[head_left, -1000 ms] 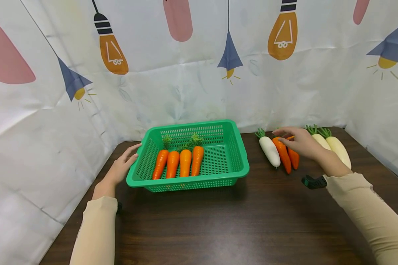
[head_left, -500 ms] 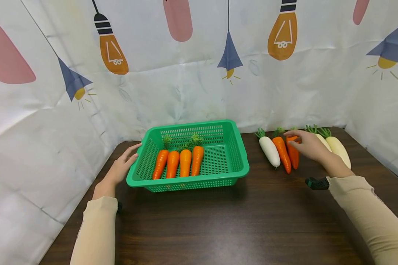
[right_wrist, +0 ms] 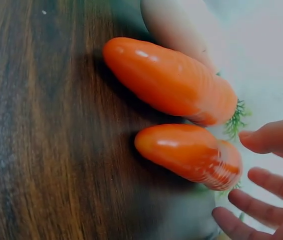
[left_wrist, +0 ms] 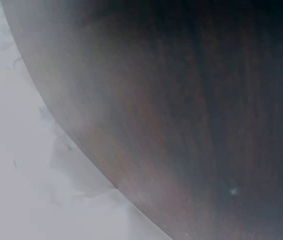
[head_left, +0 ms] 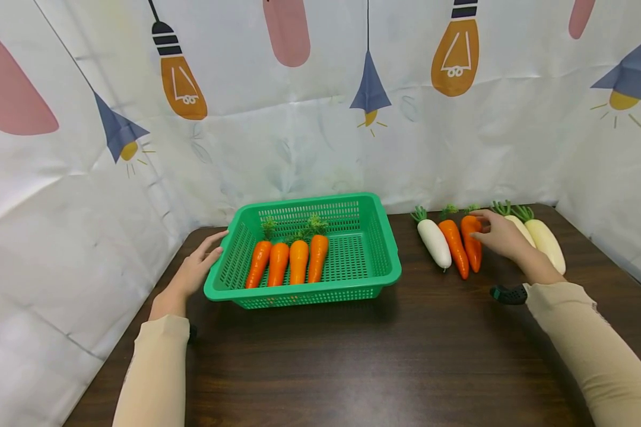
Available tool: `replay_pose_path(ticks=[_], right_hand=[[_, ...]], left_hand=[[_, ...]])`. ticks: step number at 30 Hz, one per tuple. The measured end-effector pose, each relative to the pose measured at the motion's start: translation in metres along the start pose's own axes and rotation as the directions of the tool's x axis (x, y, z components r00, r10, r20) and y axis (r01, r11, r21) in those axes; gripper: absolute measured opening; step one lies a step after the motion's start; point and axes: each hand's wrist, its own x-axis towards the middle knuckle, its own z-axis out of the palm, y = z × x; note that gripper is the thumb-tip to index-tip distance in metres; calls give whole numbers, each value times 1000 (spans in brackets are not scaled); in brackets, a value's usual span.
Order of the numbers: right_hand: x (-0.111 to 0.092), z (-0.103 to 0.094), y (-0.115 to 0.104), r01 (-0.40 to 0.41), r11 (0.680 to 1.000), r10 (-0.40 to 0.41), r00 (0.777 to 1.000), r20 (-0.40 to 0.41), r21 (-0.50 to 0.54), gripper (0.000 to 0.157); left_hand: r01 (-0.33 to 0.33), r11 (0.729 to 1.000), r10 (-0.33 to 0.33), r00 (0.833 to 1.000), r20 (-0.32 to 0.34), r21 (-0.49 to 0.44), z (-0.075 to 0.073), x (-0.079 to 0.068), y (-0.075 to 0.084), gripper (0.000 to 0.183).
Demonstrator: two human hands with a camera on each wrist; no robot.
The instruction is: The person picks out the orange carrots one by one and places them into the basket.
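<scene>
My left hand (head_left: 196,268) rests against the left rim of a green perforated basket (head_left: 304,290), fingers loosely bent. Inside the basket, several orange carrots (head_left: 298,261) lie side by side with leafy tops toward the back. On the right, my right hand (head_left: 499,236) hovers at the top end of a carrot (head_left: 473,249), its fingers parted. The right wrist view shows a gap between the fingertips (right_wrist: 254,142) and that carrot (right_wrist: 181,150). Another carrot (head_left: 454,248) lies just left of it.
A white radish (head_left: 434,244) lies left of the loose carrots. Two paler radishes (head_left: 548,246) sit right of the right hand, one partly covered by it. A printed white curtain (head_left: 320,142) closes off the back of the dark wooden table (head_left: 342,362).
My right hand has shifted right, from above both loose carrots to the right-hand one, uncovering the left carrot. The left hand and basket have stayed put.
</scene>
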Motion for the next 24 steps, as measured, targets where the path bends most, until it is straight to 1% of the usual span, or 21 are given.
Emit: replay_pose_path(ticks=[4, 7, 11, 14, 18, 24], right_hand=[[4, 1, 5, -20, 1000, 20, 1000, 13, 10, 65], [8, 0, 10, -58, 998, 57, 998, 38, 38, 69], [14, 1, 15, -132, 983, 122, 989, 87, 126, 75], [16, 2, 16, -171, 968, 153, 982, 111, 185, 78], [17, 3, 15, -186, 961, 165, 980, 113, 206, 78], [19, 3, 14, -198, 962, 177, 977, 119, 188, 81]], left_hand=[[2, 1000, -2, 1000, 0, -1, -1, -1, 1, 58], [0, 1000, 0, 1000, 3, -3, 0, -1, 1, 58], [-2, 1000, 2, 1000, 4, -5, 0, -1, 3, 58], [-3, 1000, 3, 1000, 1, -6, 0, -1, 3, 58], [-6, 1000, 6, 1000, 1, -1, 0, -1, 3, 57], [-5, 1000, 5, 1000, 3, 4, 0, -1, 4, 58]])
